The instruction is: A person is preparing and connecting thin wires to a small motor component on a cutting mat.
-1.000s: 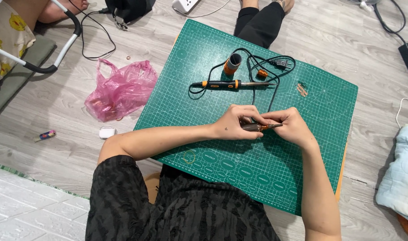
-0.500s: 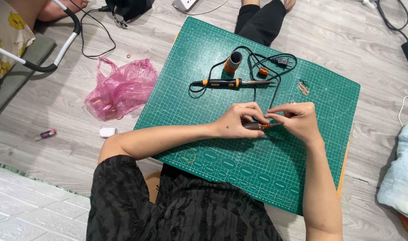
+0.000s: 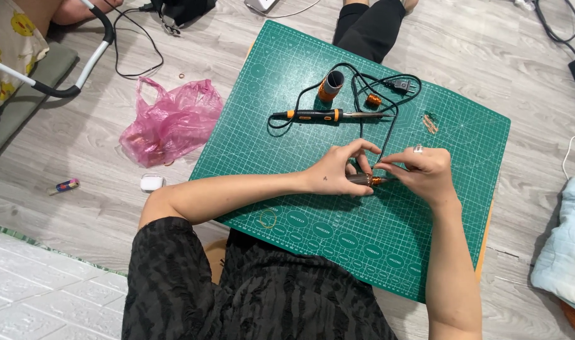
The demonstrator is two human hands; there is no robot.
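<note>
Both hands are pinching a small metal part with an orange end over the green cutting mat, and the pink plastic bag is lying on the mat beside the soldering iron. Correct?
Not quite. In the head view the pink plastic bag lies on the wooden floor, off the green cutting mat's left edge. The rest holds: left hand and right hand pinch the small metal part over the mat, with the soldering iron farther up it.

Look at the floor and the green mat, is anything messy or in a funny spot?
A little messy. A crumpled pink plastic bag lies on the floor beside the green mat, and the black cord loops in a tangle around the soldering iron. Nothing looks broken.
</note>
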